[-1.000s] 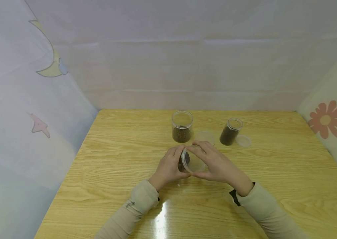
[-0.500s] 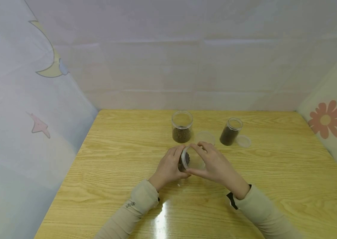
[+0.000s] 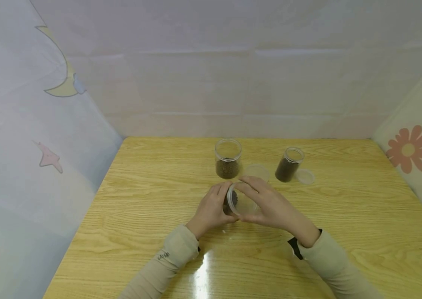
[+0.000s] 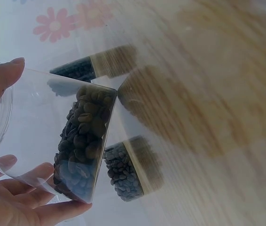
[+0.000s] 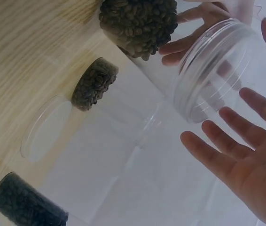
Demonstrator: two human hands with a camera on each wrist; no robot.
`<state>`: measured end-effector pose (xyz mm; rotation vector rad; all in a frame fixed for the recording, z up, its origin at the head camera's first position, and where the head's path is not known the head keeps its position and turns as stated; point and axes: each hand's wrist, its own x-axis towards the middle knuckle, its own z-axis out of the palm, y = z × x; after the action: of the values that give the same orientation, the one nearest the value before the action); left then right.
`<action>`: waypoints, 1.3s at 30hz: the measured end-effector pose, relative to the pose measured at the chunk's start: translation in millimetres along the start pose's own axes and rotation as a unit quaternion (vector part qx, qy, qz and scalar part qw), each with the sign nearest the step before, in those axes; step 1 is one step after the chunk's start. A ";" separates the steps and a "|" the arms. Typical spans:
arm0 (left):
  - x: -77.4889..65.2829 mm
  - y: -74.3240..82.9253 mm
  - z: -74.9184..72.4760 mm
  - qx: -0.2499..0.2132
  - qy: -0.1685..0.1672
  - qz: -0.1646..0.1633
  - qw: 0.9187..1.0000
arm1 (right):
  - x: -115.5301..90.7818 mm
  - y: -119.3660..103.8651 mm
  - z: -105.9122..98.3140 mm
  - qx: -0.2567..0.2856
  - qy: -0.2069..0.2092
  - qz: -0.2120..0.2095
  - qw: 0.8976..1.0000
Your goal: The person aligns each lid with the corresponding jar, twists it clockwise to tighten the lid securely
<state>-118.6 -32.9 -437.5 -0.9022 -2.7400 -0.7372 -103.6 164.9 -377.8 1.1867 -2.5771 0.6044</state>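
A clear plastic jar [image 4: 34,103], partly filled with dark coffee beans [image 4: 83,141], lies tilted in my left hand [image 3: 211,203]. The left fingers and thumb curl round its wall. The jar's clear lid [image 5: 217,70] faces my right hand [image 3: 268,203]. In the right wrist view, the right fingers [image 5: 213,155] are fairly straight and spread beside the lid, with a small gap to its rim. The right thumb is on the other side of the lid.
Behind the hands stand an uncovered wide jar [image 3: 228,160] of beans and a narrower jar [image 3: 287,166] of dark beans. Clear lids lie on the wooden table [image 3: 151,178]: a large lid [image 3: 256,171] and a small lid [image 3: 305,176]. A fabric backdrop [image 3: 196,91] rises behind the table.
Half a second ago my right hand was closer round the lid, with its wrist further left. Now it has shifted back slightly right. The left hand and jar have stayed put.
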 end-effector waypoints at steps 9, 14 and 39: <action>0.7 -0.4 0.7 0.001 0.008 0.008 1.000 | -0.6 4.8 0.4 0.009 -0.011 -0.029 0.999; 1.0 -0.5 0.7 0.003 0.013 0.013 1.000 | 0.0 3.6 0.9 0.004 -0.005 -0.015 1.000; 1.9 0.6 -2.0 -0.002 -0.002 0.000 1.000 | 2.2 -3.4 2.4 -0.028 -0.009 0.060 0.998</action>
<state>-119.8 -32.5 -434.9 -0.9048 -2.7442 -0.7410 -102.5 160.3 -378.2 1.0306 -2.6767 0.5450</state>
